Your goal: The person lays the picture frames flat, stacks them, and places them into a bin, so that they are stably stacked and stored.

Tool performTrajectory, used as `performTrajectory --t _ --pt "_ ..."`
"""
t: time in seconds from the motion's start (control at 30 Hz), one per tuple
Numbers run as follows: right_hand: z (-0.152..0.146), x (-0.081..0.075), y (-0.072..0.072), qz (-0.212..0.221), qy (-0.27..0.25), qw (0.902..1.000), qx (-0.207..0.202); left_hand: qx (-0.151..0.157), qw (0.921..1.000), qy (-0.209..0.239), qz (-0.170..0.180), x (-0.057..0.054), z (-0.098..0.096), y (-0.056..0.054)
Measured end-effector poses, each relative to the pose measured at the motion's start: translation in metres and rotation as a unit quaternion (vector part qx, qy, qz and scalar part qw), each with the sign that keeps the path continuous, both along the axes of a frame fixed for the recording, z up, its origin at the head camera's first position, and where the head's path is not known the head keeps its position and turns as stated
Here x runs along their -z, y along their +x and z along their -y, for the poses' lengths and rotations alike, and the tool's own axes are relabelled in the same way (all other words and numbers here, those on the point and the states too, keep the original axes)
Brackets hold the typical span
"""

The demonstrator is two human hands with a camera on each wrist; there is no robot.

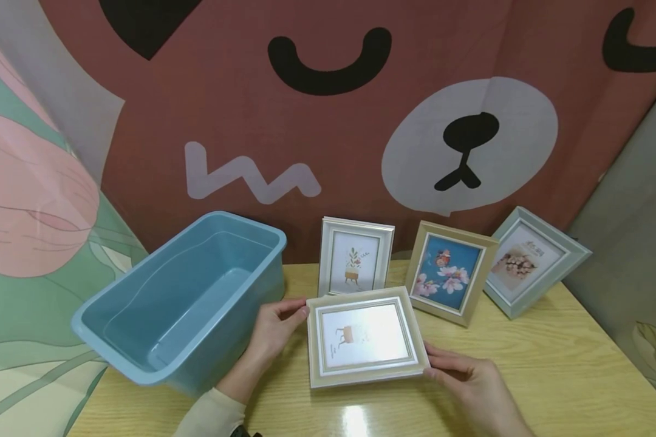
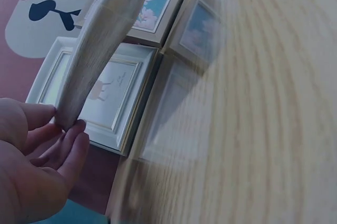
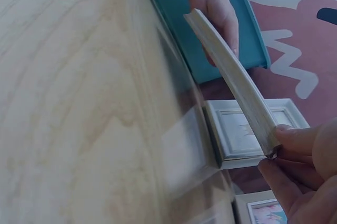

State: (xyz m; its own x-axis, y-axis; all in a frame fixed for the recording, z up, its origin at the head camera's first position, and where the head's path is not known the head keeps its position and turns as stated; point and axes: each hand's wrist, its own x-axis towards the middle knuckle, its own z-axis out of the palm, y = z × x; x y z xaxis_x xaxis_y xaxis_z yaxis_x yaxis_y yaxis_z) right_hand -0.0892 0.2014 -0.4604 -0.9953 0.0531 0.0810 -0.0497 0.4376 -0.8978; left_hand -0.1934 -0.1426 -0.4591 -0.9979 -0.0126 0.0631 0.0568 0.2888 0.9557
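A cream picture frame (image 1: 367, 304) with a plant-pot print turned sideways is held between both hands, above the table in the wrist views. My left hand (image 1: 273, 332) pinches its left edge near the upper corner, thumb on the front. At the lower right corner my right hand (image 1: 474, 383) pinches it between thumb and fingers. Light glares off the glass. Just behind it stands a white picture frame (image 1: 389, 249) with a similar plant print, its lower edge partly hidden. In the right wrist view the held frame (image 3: 231, 74) shows edge-on.
A blue plastic bin (image 1: 276, 273) stands at the left, close beside my left forearm. Behind and to the right, a gold picture frame (image 1: 480, 276) with a flower print and a grey-green picture frame (image 1: 565, 261) lean on the wooden table (image 1: 557, 364). A bear-print curtain (image 1: 350, 133) hangs behind.
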Motion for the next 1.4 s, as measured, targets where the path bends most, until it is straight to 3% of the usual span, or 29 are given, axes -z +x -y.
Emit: performTrajectory --t 0.07,0.4,0.73,1.07,1.4 --pt "0.001 0.0 0.0 0.036 0.004 0.9993 0.006 0.005 0.9998 -0.017 -0.001 0.001 0.0 0.0" --pt "0.002 0.012 -0.004 0.096 0.052 0.994 0.005 0.065 0.9953 -0.066 0.025 0.007 0.002 0.001" --pt "0.001 0.018 -0.005 0.119 0.058 0.9912 -0.011 0.079 0.9914 -0.098 0.034 0.015 0.001 0.0" --pt "-0.002 0.025 -0.003 0.103 0.06 0.9918 -0.046 0.087 0.9878 -0.119 0.05 0.017 0.001 -0.001" --pt "0.006 0.022 -0.004 0.121 0.111 0.9864 -0.009 0.099 0.9848 -0.135 0.045 0.019 0.003 0.0"
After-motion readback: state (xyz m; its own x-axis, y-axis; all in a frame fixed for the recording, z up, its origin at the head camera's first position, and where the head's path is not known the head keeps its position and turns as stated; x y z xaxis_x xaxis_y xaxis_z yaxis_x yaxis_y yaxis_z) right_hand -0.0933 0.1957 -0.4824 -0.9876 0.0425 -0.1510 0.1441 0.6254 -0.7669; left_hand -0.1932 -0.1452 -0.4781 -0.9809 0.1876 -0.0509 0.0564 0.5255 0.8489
